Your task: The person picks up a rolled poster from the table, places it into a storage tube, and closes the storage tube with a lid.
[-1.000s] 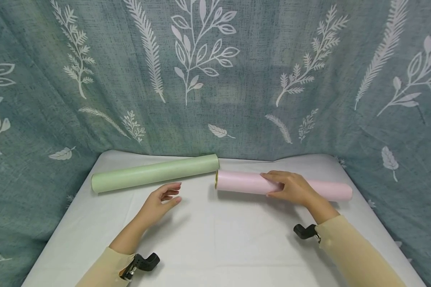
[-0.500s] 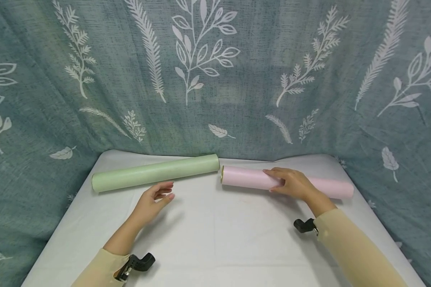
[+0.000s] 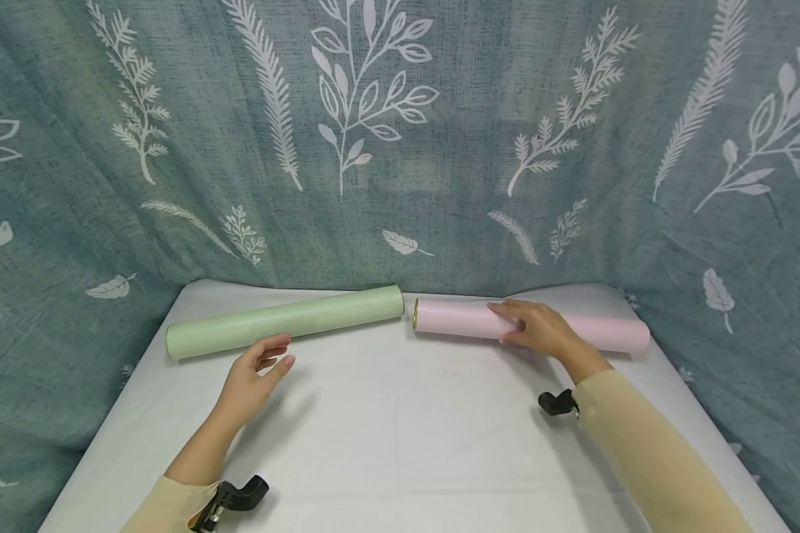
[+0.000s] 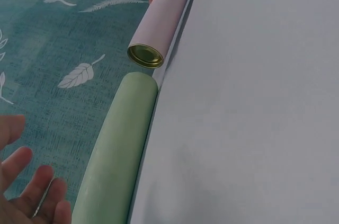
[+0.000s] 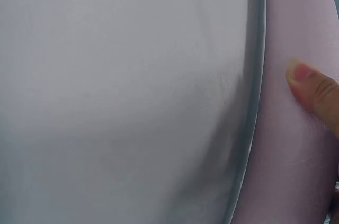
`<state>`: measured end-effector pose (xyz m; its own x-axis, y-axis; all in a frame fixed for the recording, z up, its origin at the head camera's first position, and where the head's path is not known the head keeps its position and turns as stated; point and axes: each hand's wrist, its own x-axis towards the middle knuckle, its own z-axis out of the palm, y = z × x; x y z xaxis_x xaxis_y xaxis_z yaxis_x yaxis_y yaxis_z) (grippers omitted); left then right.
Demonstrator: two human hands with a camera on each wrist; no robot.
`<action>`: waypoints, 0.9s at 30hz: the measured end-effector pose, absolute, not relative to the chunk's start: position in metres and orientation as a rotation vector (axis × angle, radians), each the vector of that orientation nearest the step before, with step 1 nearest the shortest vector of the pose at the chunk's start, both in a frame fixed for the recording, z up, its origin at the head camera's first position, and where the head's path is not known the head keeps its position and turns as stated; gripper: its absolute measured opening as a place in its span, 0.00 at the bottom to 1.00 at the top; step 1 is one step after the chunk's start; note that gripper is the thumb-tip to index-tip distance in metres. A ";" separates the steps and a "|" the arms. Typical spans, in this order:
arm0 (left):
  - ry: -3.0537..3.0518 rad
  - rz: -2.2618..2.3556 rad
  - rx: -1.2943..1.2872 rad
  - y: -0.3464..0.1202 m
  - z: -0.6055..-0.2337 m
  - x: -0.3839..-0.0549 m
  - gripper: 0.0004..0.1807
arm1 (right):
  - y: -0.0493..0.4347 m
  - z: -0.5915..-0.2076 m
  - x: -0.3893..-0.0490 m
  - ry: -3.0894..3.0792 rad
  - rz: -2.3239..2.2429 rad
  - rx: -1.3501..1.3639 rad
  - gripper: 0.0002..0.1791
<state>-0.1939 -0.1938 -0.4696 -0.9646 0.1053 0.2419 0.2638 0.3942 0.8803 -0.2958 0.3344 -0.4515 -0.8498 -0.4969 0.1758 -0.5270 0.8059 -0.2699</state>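
Observation:
My right hand point(image 3: 536, 328) grips a long pink tube point(image 3: 463, 318) around its middle, thumb on the near side and fingers over the top. The tube's left end has a gold metal cap point(image 4: 145, 55), plain in the left wrist view. The right wrist view shows the thumb point(image 5: 312, 89) pressed on the pink surface. To the left lies a matching light green tube point(image 3: 287, 322), slightly slanted, its right end close to the pink tube's capped end. My left hand point(image 3: 253, 377) hovers in front of the green tube, fingers loosely bent and holding nothing.
A white cloth covers the table point(image 3: 400, 437). Behind and at both sides hangs a teal curtain point(image 3: 467, 229) with white leaf prints, close along the table's back edge. A black camera mount sits on each wrist, the left one point(image 3: 236, 497) low over the cloth.
My right hand has moved the pink tube back toward the curtain and slightly right at its capped end. My left hand has drawn to the left. The green tube stays in place.

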 end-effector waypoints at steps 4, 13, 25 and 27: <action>-2.482 -1.623 -0.289 -0.199 -0.471 -0.189 0.27 | 0.334 -0.453 -0.302 -2.923 0.485 0.773 0.39; -2.467 -1.595 -0.244 -0.204 -0.474 -0.186 0.25 | 0.332 -0.455 -0.314 -2.935 0.403 0.791 0.40; -2.465 -1.471 -0.205 -0.212 -0.472 -0.184 0.24 | 0.325 -0.450 -0.316 -2.971 0.361 0.769 0.40; -2.474 -1.422 -0.194 -0.215 -0.472 -0.184 0.24 | 0.325 -0.448 -0.315 -2.976 0.367 0.754 0.39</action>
<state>-0.1838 -0.2149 -0.4720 -0.9518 -0.0226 0.3060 0.2531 0.5062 0.8245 -0.3147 0.3250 -0.4478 -0.8801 -0.4630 0.1057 -0.4748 0.8531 -0.2165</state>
